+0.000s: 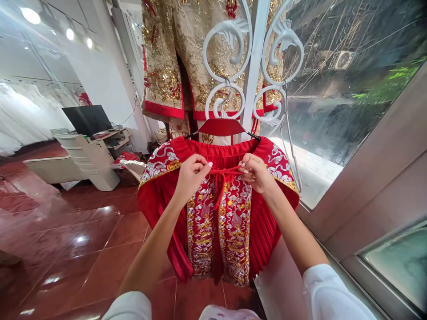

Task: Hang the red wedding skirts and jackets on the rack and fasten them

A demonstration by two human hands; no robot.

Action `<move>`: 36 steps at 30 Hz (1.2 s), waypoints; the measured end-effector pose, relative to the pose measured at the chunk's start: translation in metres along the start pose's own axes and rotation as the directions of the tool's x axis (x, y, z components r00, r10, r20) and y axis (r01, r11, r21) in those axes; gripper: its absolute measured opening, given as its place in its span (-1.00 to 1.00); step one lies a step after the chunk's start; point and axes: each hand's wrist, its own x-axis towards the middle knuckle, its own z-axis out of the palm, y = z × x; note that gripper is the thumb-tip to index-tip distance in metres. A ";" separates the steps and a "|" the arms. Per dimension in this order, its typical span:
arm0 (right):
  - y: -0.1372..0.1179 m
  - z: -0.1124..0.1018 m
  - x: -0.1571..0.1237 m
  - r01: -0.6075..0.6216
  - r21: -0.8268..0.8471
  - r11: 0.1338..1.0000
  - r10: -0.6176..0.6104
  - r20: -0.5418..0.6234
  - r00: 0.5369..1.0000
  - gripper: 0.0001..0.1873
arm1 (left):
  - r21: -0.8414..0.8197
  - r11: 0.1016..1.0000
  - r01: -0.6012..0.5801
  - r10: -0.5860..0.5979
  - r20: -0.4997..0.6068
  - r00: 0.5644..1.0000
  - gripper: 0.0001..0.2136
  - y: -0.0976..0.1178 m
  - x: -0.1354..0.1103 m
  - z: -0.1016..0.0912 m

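A red pleated skirt with silver and gold embroidery hangs from a red hanger on a white scrolled metal stand. A thin red drawstring runs across its waistband. My left hand is closed, pinching the string's left part. My right hand is closed too, pinching the string's right part. The string is stretched taut between both hands, with loose ends dangling below the middle.
A gold and red embroidered jacket hangs behind the stand. A large glass window fills the right side. At the left stand a white desk with a dark monitor and white gowns. The floor is glossy red tile.
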 end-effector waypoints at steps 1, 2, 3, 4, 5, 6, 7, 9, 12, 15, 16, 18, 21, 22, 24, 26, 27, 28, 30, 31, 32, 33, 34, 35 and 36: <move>-0.001 -0.004 0.000 0.035 -0.107 0.994 -0.035 0.001 0.999 -0.85 | 0.098 0.994 -0.040 0.043 -0.029 0.999 -0.81 0.000 0.000 -0.003; -0.001 -0.007 -0.001 0.079 -0.221 0.972 -0.081 0.000 0.997 -0.83 | 0.176 0.981 -0.077 0.088 -0.053 0.995 -0.80 -0.001 0.000 -0.005; -0.001 -0.010 -0.002 0.124 -0.306 0.944 -0.129 0.006 0.992 -0.81 | 0.217 0.970 -0.108 0.124 -0.064 0.990 -0.81 -0.001 0.000 -0.007; -0.001 -0.011 -0.002 0.163 -0.341 0.926 -0.164 0.026 0.986 -0.83 | 0.214 0.968 -0.130 0.144 -0.051 0.988 -0.83 -0.001 0.000 -0.007; 0.001 -0.012 -0.003 0.193 -0.324 0.926 -0.185 0.057 0.981 -0.86 | 0.170 0.974 -0.148 0.154 -0.020 0.988 -0.86 0.000 -0.001 -0.007; 0.003 -0.012 -0.003 0.218 -0.265 0.939 -0.202 0.090 0.975 -0.88 | 0.098 0.982 -0.162 0.161 0.019 0.987 -0.87 0.000 -0.002 -0.006; 0.005 -0.011 -0.003 0.242 -0.189 0.952 -0.223 0.115 0.968 -0.84 | 0.018 0.985 -0.169 0.168 0.058 0.984 -0.86 0.000 -0.002 -0.005; 0.010 -0.011 -0.003 0.273 -0.065 0.960 -0.264 0.123 0.957 -0.77 | -0.100 0.980 -0.169 0.179 0.099 0.979 -0.80 0.001 -0.003 -0.004; 0.015 -0.014 -0.002 0.251 -0.029 0.968 -0.249 0.066 0.966 -0.81 | -0.039 0.984 -0.175 0.176 0.040 0.983 -0.84 -0.002 -0.001 -0.006; 0.014 -0.020 -0.003 0.221 -0.115 0.968 -0.223 -0.001 0.975 -0.84 | 0.169 0.969 -0.182 0.187 -0.010 0.982 -0.87 -0.006 0.000 -0.011; 0.012 -0.021 -0.004 0.223 -0.176 0.959 -0.230 -0.022 0.973 -0.84 | 0.235 0.954 -0.189 0.199 -0.019 0.980 -0.85 -0.007 0.000 -0.012; 0.007 -0.022 -0.007 0.233 -0.325 0.917 -0.264 -0.052 0.963 -0.84 | 0.321 0.926 -0.200 0.223 -0.035 0.974 -0.83 -0.008 -0.001 -0.015; 0.001 -0.023 -0.012 0.273 -0.441 0.855 -0.327 -0.049 0.944 -0.82 | 0.305 0.930 -0.203 0.225 -0.037 0.974 -0.84 -0.007 -0.002 -0.016; 0.000 -0.024 -0.013 0.296 -0.428 0.854 -0.340 -0.028 0.940 -0.81 | 0.264 0.944 -0.200 0.217 -0.035 0.976 -0.86 -0.006 -0.002 -0.015; 0.000 -0.025 -0.014 0.339 -0.344 0.876 -0.359 0.004 0.933 -0.80 | 0.169 0.968 -0.186 0.195 -0.039 0.980 -0.86 -0.004 -0.003 -0.014; 0.002 -0.026 -0.013 0.353 -0.229 0.907 -0.365 -0.010 0.931 -0.82 | 0.092 0.982 -0.166 0.172 -0.053 0.984 -0.85 -0.003 -0.002 -0.013; 0.002 -0.026 -0.012 0.349 -0.180 0.920 -0.361 -0.037 0.932 -0.84 | 0.067 0.985 -0.157 0.161 -0.058 0.985 -0.85 -0.004 -0.002 -0.013; 0.003 -0.026 -0.011 0.340 -0.152 0.928 -0.353 -0.067 0.933 -0.86 | 0.051 0.987 -0.150 0.153 -0.061 0.986 -0.84 -0.004 -0.003 -0.013; 0.002 -0.025 -0.010 0.321 -0.205 0.925 -0.349 -0.120 0.929 -0.87 | 0.045 0.990 -0.137 0.139 -0.051 0.989 -0.82 -0.006 -0.003 -0.013; 0.001 -0.024 -0.010 0.317 -0.278 0.907 -0.365 -0.142 0.920 -0.88 | 0.050 0.990 -0.130 0.132 -0.040 0.990 -0.82 -0.007 -0.004 -0.014; 0.001 -0.023 -0.011 0.316 -0.355 0.880 -0.388 -0.154 0.909 -0.88 | 0.058 0.990 -0.126 0.128 -0.032 0.991 -0.83 -0.008 -0.004 -0.014; 0.000 -0.022 -0.011 0.319 -0.404 0.857 -0.409 -0.157 0.899 -0.88 | 0.062 0.990 -0.123 0.126 -0.031 0.992 -0.83 -0.009 -0.005 -0.014; 0.000 -0.020 -0.012 0.330 -0.403 0.854 -0.420 -0.160 0.893 -0.88 | 0.057 0.991 -0.123 0.125 -0.035 0.992 -0.83 -0.009 -0.005 -0.013; 0.001 -0.018 -0.012 0.344 -0.347 0.873 -0.418 -0.168 0.893 -0.88 | 0.041 0.992 -0.121 0.123 -0.043 0.991 -0.83 -0.008 -0.005 -0.011; 0.001 -0.017 -0.012 0.351 -0.249 0.903 -0.399 -0.178 0.899 -0.87 | 0.016 0.993 -0.119 0.120 -0.058 0.991 -0.83 -0.008 -0.005 -0.009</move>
